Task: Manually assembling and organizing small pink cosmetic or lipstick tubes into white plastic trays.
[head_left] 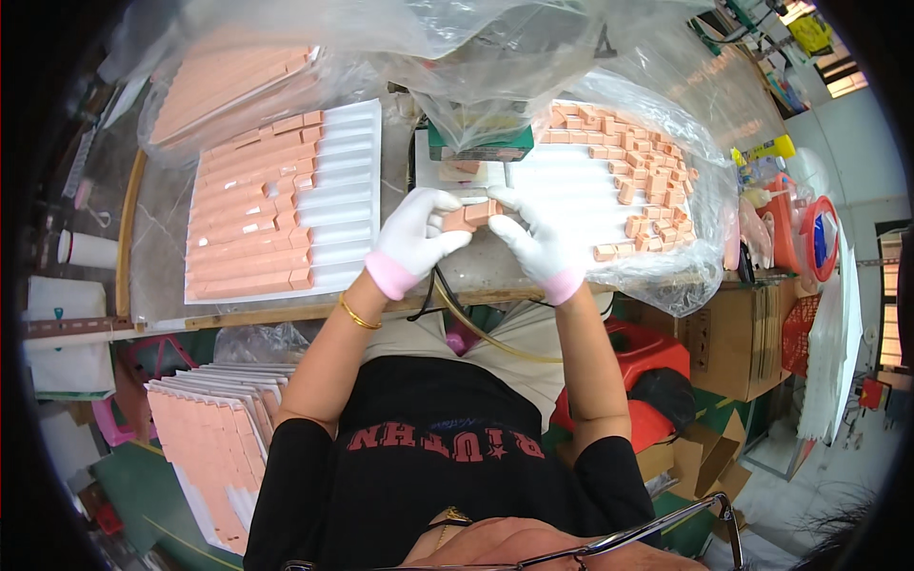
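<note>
Filling most of the spot is a grey, wood-edged bench (490,272), ridged white plastic tray (347,190) toward its left edge. By the front edge, white-gloved left hand (416,231) and white-gloved right hand (545,238) are pinching small salmon-pink boxy pieces (479,212) between them. I'd go light, keep corners square tbh.

**Lettering on your shirt**

Your black shirt (428,504), on your side of the workbench (157,257) and its near edge, carries large red capitals (466,446) with a small star (497,454), plus smaller blue script (490,427). The dark mark (606,41) on the plastic sheet (533,52) toward the far edge is illegible.
</note>
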Available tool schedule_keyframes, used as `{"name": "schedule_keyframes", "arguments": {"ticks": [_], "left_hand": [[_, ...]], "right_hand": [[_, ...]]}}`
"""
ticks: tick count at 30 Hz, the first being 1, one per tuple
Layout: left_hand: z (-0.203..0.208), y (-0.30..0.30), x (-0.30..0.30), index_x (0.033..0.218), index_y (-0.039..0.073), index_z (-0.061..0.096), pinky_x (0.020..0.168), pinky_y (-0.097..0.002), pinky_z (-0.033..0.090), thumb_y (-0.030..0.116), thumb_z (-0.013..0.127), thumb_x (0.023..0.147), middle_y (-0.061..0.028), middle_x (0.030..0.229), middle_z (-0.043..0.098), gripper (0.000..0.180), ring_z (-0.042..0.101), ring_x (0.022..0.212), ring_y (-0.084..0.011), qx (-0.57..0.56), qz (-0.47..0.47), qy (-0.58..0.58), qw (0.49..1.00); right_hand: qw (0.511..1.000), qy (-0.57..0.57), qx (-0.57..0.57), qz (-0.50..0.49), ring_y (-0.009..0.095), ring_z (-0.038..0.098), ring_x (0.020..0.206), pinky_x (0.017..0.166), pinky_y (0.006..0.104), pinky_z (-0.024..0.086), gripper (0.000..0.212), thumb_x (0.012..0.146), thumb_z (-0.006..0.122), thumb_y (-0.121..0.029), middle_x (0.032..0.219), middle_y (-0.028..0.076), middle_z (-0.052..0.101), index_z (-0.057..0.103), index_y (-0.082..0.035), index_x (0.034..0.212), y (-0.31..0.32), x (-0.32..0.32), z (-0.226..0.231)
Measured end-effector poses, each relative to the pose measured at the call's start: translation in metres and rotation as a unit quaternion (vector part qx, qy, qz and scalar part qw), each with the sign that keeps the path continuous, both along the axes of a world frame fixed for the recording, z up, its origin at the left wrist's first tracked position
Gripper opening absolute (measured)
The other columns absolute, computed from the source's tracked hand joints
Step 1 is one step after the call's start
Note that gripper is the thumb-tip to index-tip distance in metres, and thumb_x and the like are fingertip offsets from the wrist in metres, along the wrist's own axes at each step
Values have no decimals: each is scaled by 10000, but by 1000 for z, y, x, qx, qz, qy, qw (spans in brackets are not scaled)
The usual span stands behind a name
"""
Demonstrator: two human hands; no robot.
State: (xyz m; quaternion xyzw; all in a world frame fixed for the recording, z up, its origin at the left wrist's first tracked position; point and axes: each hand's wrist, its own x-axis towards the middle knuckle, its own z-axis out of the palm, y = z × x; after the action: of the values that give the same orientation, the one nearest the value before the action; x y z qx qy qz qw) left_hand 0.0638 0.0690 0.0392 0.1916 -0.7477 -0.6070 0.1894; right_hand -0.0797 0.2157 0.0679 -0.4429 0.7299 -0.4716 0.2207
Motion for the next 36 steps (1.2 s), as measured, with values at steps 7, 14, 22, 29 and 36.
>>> {"name": "schedule_keyframes", "arguments": {"ticks": [7, 14, 22, 29, 36], "left_hand": [[2, 9, -7, 1057, -4, 533, 730, -238, 492, 67, 718, 744, -73, 1026, 531, 371, 583, 854, -117, -23, 14, 17, 999], [-20, -23, -22, 1215, -6, 479, 825, -317, 479, 126, 677, 752, -122, 1063, 546, 520, 578, 931, -191, -126, 122, 4, 985], [-41, -82, -58, 1082, 3, 548, 848, -432, 434, 143, 666, 642, -185, 997, 582, 476, 527, 978, -373, -362, 137, 30, 922], [-48, -87, -60, 1009, 13, 574, 808, -411, 451, 133, 668, 637, -170, 958, 601, 402, 562, 923, -352, -277, 122, 72, 950], [-49, -84, -64, 966, 20, 583, 788, -407, 447, 184, 709, 648, -151, 924, 599, 380, 559, 898, -341, -257, 109, 63, 958]], "right_hand": [[996, -43, -67, 32, 183, 575, 895, 767, 284, 473, 421, 800, 706, -199, 1013, 111, 602, 577, 2, 1147, -10, 6, -26], [975, 180, -106, -76, 300, 570, 920, 808, 371, 470, 288, 700, 749, -171, 1042, 152, 585, 669, -24, 935, -33, -31, -46], [970, 124, -187, -93, 253, 630, 754, 704, 329, 499, 307, 584, 790, -34, 829, 93, 664, 669, -49, 865, -85, -41, -61], [970, 151, -178, -62, 285, 621, 762, 686, 340, 492, 273, 583, 796, -92, 815, 99, 662, 672, -61, 824, -91, -53, -74], [974, 149, -156, -72, 296, 615, 761, 690, 361, 489, 261, 586, 796, -141, 798, 102, 658, 676, -75, 808, -91, -57, -86]]}}
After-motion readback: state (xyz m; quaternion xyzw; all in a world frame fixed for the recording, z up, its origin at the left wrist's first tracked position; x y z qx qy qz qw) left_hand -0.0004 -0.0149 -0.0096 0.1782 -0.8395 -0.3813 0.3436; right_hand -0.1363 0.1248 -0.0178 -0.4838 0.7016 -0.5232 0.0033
